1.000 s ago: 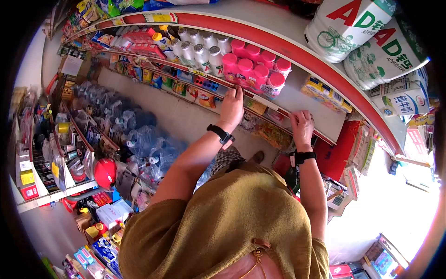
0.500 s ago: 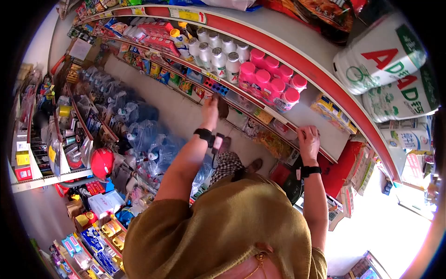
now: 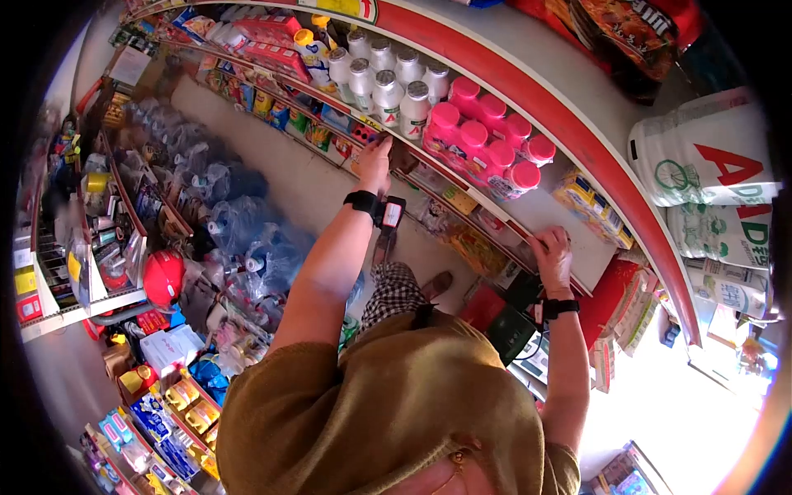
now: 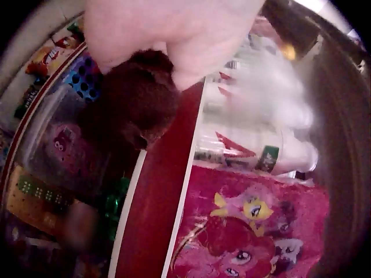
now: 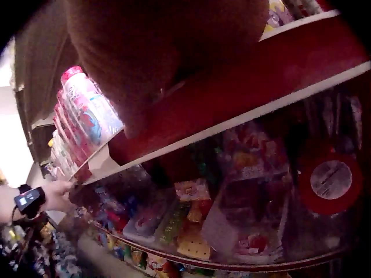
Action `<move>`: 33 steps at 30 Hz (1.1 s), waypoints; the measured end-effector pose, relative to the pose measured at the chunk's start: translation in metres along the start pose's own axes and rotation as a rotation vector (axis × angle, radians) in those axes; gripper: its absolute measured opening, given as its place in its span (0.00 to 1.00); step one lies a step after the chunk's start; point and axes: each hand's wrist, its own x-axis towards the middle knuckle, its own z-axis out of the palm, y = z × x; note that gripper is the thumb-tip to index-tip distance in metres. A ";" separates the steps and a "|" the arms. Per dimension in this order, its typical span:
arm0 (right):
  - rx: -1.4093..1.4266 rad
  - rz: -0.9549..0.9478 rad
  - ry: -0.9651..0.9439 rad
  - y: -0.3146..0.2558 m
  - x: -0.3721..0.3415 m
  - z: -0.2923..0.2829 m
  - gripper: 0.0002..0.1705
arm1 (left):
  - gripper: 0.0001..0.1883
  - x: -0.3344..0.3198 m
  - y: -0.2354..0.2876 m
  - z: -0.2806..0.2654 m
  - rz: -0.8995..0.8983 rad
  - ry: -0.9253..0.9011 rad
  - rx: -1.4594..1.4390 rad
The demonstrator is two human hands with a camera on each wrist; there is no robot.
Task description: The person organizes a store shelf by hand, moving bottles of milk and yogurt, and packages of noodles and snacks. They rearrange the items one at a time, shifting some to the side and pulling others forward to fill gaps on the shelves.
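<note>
In the left wrist view, my left hand (image 4: 168, 29) grips a crumpled dark brown cloth (image 4: 136, 101) against the red front strip of the shelf (image 4: 165, 191). White bottles (image 3: 386, 96) stand just behind that hand, with a shrink-wrapped pack of pink-capped bottles (image 3: 476, 136) beside them. Farther right along the same edge, my right hand (image 3: 554, 256) holds the shelf edge, fingers bent at the red strip (image 5: 232, 98). Its underside is dark in the right wrist view.
Below, another shelf carries small packets and plastic boxes (image 5: 249, 231). Yellow cartons (image 3: 590, 202) stand near my right hand. Large white AD bottles (image 3: 701, 157) sit on the upper shelf. Wrapped water jugs (image 3: 239, 223) line the aisle floor, near a red round object (image 3: 163, 276).
My left hand moved off the shelf edge down and left with the cloth, then came back to it by the white bottles. My right hand stays at the edge. The head view has shifted.
</note>
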 end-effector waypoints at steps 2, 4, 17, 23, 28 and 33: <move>-0.001 -0.017 -0.011 0.001 0.001 0.001 0.07 | 0.10 -0.005 -0.009 0.006 0.080 -0.046 -0.008; -0.002 -0.034 -0.018 0.000 0.001 0.001 0.07 | 0.11 -0.016 -0.019 0.009 0.006 -0.090 0.001; -0.017 -0.020 -0.022 0.001 0.001 0.001 0.07 | 0.13 -0.069 -0.079 0.038 -0.131 -0.233 0.173; -0.004 -0.020 -0.044 0.003 -0.001 0.000 0.08 | 0.14 0.006 -0.023 -0.001 0.143 0.029 0.223; 0.002 -0.042 -0.025 0.000 0.000 0.001 0.08 | 0.14 0.023 -0.020 -0.014 0.124 -0.066 0.081; 0.009 -0.069 0.018 0.002 0.000 0.002 0.08 | 0.12 -0.054 -0.047 0.025 -0.001 -0.211 0.136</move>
